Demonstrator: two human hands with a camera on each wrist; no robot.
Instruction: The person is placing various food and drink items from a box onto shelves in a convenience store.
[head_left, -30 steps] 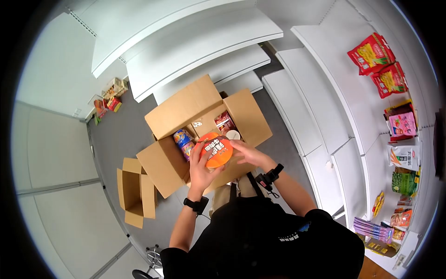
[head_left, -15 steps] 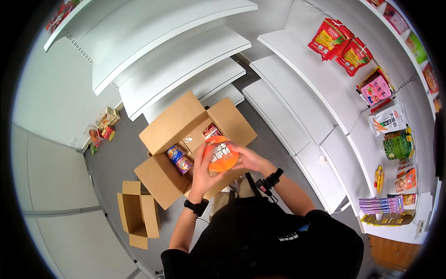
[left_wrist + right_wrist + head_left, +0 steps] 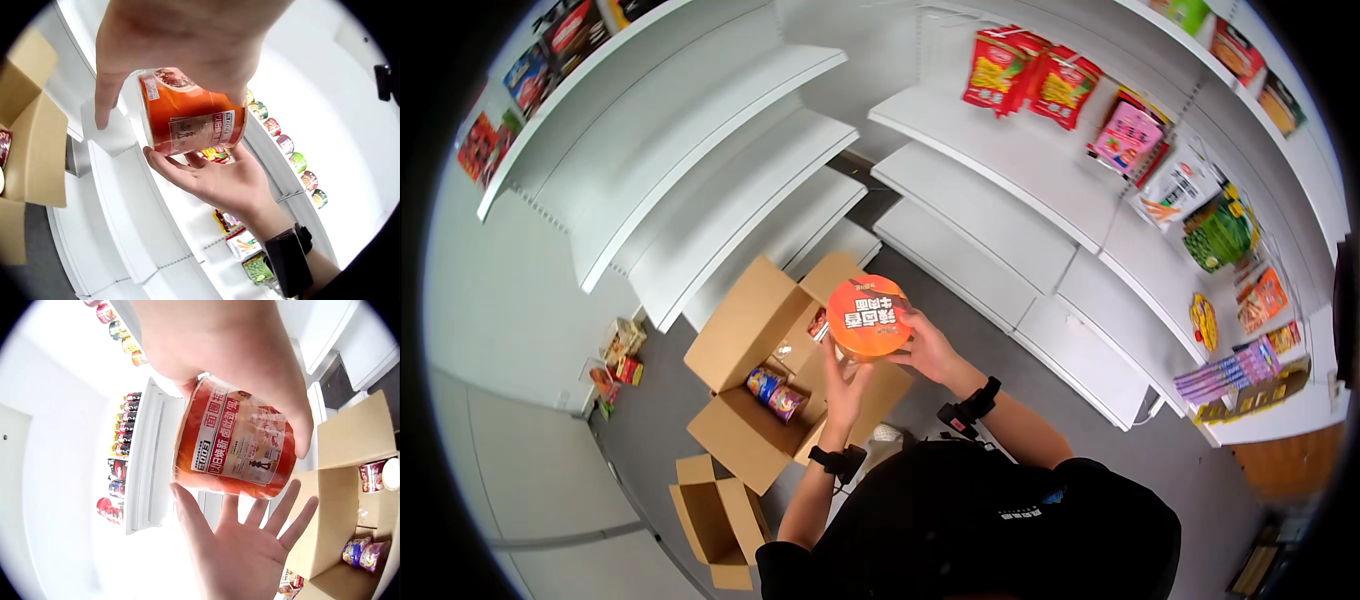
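A large orange instant noodle cup [image 3: 868, 318] is held between both hands above the big carton, its printed lid facing the head camera. My left hand [image 3: 845, 385] holds the cup's near left side, its fingers spread along the edge in the right wrist view. From the right, my right hand [image 3: 935, 350] grips the cup, thumb near the lid's rim. The left wrist view shows the label on the cup's side [image 3: 200, 122], with the right hand's fingers [image 3: 200, 175] against its lower edge. Hidden behind the cup are parts of both hands.
The big open cardboard box [image 3: 735, 330] holds blue and purple cups [image 3: 775, 393] and red cups. A smaller open box [image 3: 710, 525] stands on the floor. White shelves [image 3: 990, 210] curve around, with red snack bags [image 3: 1035, 75] at upper right. Small packs [image 3: 622, 350] lie by the left wall.
The right hand has closed in on the noodle cup, after standing beside it with fingers spread. The cup has risen away from the big box, and the head view has swung toward the right-hand shelves.
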